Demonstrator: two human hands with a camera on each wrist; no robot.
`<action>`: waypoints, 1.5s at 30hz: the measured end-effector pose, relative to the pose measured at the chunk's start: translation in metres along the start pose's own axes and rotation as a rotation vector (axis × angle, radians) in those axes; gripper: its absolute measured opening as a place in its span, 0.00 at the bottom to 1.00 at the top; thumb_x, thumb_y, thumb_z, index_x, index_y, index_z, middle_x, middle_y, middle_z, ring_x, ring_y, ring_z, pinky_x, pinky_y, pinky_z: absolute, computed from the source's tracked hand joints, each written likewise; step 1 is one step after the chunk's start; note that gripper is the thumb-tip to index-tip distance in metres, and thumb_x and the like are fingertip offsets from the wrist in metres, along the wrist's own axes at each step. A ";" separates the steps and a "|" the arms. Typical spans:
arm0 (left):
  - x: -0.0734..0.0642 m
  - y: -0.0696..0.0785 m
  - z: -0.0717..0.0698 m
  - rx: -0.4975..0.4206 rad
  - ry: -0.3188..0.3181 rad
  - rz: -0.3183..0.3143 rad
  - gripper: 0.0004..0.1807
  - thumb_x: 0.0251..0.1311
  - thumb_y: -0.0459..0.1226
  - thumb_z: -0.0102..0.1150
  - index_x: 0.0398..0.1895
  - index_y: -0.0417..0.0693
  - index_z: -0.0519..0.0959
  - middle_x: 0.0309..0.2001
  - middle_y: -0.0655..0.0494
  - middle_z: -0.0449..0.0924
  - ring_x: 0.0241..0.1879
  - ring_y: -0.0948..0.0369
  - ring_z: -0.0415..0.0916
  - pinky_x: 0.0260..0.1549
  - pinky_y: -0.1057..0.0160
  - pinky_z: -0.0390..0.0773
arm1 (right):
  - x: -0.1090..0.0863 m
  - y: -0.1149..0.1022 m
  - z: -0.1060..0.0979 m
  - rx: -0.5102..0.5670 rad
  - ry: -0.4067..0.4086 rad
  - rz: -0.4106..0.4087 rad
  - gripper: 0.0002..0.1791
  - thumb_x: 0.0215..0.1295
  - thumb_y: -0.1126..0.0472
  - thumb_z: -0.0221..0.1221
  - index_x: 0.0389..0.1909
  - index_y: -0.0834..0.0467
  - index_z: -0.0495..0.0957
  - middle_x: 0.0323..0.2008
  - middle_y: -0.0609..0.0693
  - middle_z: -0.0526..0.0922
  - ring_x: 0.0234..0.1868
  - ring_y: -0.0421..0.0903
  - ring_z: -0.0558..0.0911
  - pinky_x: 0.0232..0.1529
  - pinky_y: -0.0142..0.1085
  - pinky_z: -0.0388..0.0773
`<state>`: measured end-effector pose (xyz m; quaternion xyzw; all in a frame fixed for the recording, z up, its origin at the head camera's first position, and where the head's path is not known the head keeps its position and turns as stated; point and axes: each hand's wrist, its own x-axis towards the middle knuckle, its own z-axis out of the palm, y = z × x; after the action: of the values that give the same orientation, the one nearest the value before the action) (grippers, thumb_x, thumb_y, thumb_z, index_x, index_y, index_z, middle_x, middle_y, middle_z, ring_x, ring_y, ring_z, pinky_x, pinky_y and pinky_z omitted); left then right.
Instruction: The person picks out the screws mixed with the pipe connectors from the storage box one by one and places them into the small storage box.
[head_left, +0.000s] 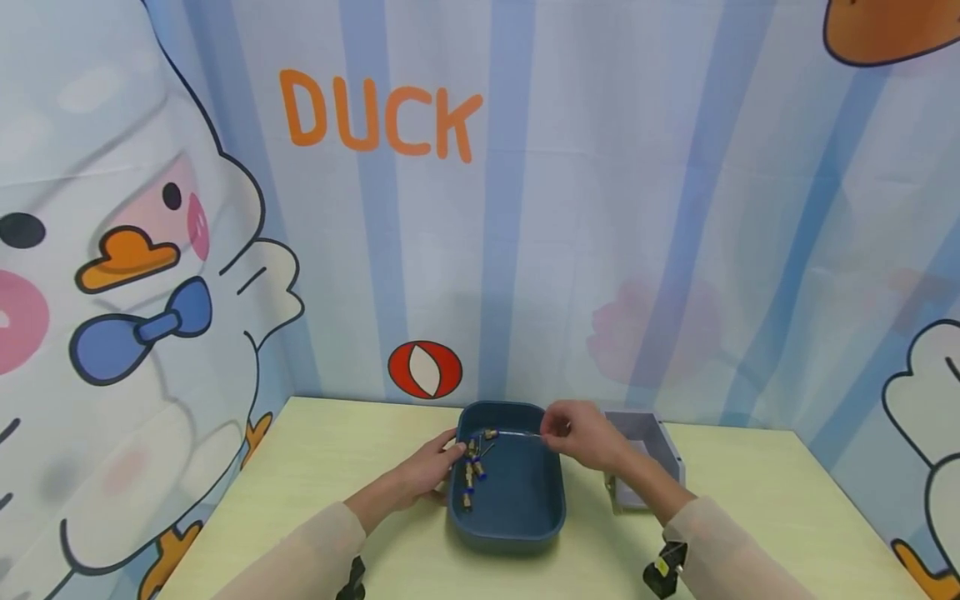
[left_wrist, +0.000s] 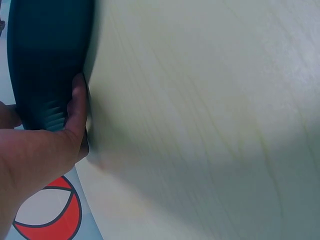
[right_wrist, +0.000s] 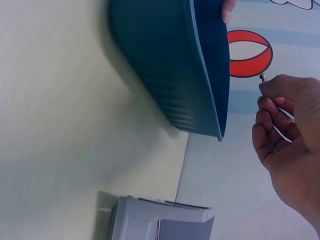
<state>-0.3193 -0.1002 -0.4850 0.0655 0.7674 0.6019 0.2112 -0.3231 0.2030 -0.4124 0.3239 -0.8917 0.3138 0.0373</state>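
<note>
A dark blue plastic bin (head_left: 517, 492) stands at the middle of the table. Along its left side lie several small brass fittings (head_left: 469, 475) with blue collars. My left hand (head_left: 427, 467) grips the bin's left wall, thumb over the rim and fingers outside; in the left wrist view those fingers (left_wrist: 77, 107) lie against the outer wall. Above the bin's right rim, my right hand (head_left: 581, 433) pinches a small metal screw (right_wrist: 263, 78) between thumb and index finger. The screw's head sticks out past the thumb, and the other fingers are curled loosely.
A grey divided tray (head_left: 667, 450) sits right of the bin, partly hidden by my right forearm. The pale wooden table (head_left: 322, 450) ends at a printed curtain (head_left: 570, 208) close behind the bin. Dark wrist devices (head_left: 664, 569) hang below my sleeves.
</note>
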 end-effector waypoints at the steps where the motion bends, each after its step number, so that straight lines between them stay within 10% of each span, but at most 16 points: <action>1: 0.001 -0.001 0.000 0.005 -0.002 0.003 0.34 0.85 0.49 0.43 0.86 0.48 0.52 0.73 0.33 0.68 0.68 0.32 0.72 0.49 0.33 0.84 | -0.001 0.001 -0.001 0.003 0.005 0.009 0.05 0.69 0.68 0.67 0.34 0.56 0.83 0.31 0.43 0.82 0.33 0.37 0.80 0.37 0.35 0.82; 45: -0.004 0.004 0.002 -0.015 -0.004 0.008 0.32 0.85 0.45 0.42 0.85 0.47 0.53 0.68 0.36 0.73 0.64 0.37 0.76 0.45 0.38 0.87 | -0.029 0.026 -0.033 0.018 0.141 0.158 0.03 0.71 0.65 0.67 0.40 0.62 0.85 0.35 0.46 0.84 0.36 0.43 0.82 0.41 0.39 0.84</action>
<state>-0.3152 -0.0987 -0.4807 0.0683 0.7620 0.6085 0.2110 -0.3209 0.2539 -0.4077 0.2300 -0.9069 0.3456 0.0720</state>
